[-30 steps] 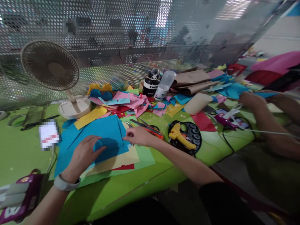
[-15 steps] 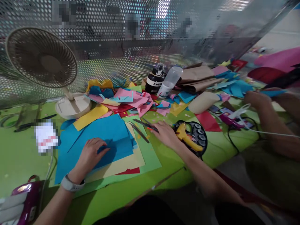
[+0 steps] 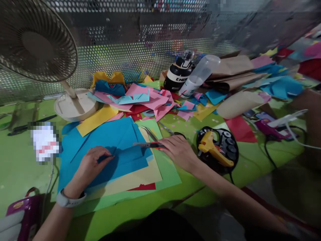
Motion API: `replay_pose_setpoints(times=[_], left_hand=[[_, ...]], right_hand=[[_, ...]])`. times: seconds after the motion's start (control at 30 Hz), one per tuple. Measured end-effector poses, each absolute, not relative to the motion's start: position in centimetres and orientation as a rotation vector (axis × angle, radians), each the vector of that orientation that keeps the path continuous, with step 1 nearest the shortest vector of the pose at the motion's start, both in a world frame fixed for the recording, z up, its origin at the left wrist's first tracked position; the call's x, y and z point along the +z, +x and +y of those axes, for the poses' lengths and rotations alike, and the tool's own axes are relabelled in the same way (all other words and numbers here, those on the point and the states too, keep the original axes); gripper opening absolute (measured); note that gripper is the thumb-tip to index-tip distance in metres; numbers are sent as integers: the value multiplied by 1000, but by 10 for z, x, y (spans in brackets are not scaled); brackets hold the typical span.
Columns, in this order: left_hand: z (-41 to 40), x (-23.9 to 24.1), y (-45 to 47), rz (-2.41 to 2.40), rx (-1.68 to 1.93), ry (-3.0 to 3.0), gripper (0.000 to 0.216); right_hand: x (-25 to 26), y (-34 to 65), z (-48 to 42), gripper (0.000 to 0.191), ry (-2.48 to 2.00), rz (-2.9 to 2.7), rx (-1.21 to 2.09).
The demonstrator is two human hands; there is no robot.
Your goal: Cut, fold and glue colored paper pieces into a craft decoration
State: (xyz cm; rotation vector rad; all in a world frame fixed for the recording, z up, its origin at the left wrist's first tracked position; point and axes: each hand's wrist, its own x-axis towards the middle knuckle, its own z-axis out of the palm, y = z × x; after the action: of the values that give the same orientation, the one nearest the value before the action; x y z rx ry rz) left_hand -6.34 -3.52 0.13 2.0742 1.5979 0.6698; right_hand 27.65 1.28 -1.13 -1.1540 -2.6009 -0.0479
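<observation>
My right hand (image 3: 179, 150) is closed round the handle of a utility knife (image 3: 150, 145), whose blade points left over the blue paper (image 3: 120, 137). My left hand (image 3: 91, 167), wearing a pale watch, rests on that same blue sheet. Its fingers are bent, with a gap between thumb and forefinger. Beneath the blue paper lie cream sheets (image 3: 152, 172), a bit of red paper (image 3: 144, 186) and green sheets (image 3: 173, 174). A pair of tweezers (image 3: 149, 134) lies just beyond the knife. Scissors (image 3: 167, 128) lie partly behind my right hand.
A yellow glue gun (image 3: 215, 150) sits on a black tray right of my hand. Paper scraps (image 3: 150, 100), a black bottle (image 3: 175, 75) and a clear bottle (image 3: 200, 77) stand behind. A fan (image 3: 75, 103) is at left. Another person's arm (image 3: 309, 120) shows at right.
My right hand has lifted the utility knife from beside the tweezers and swung it left over the blue paper. My left hand stays on the sheet. The camera view has tipped down and shifted.
</observation>
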Motion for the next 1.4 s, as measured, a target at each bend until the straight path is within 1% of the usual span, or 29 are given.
replay_pose_setpoints(times=[0.17,0.23,0.37,0.43,0.53,0.83,1.17,1.4], left_hand=[[-37,3,-58,1721,652,2268,25],[-39,4,-52,1754,661,2464,32],[-43,-3,-41,1368,432,2718,43],[-43,-9,-39,1270,310,2711,46],[-41,-18,-38,1266,249,2698,46],[-39,-17,-39,1261,247,2694,44],[-38,-16,-39,1250,186,2689,45],[-38,-16,-37,1276,179,2679,44]], right_hand=[[-13,285,13,22,-1103,-2644,77],[-14,286,14,22,-1096,-2637,97],[-13,286,13,23,-1097,-2643,149],[-11,287,11,24,-1092,-2645,172],[-11,289,7,24,-1074,-2635,198],[-22,283,5,25,-1079,-2605,167],[-20,289,-3,28,-1061,-2597,227],[-25,277,-8,24,-1033,-2543,180]])
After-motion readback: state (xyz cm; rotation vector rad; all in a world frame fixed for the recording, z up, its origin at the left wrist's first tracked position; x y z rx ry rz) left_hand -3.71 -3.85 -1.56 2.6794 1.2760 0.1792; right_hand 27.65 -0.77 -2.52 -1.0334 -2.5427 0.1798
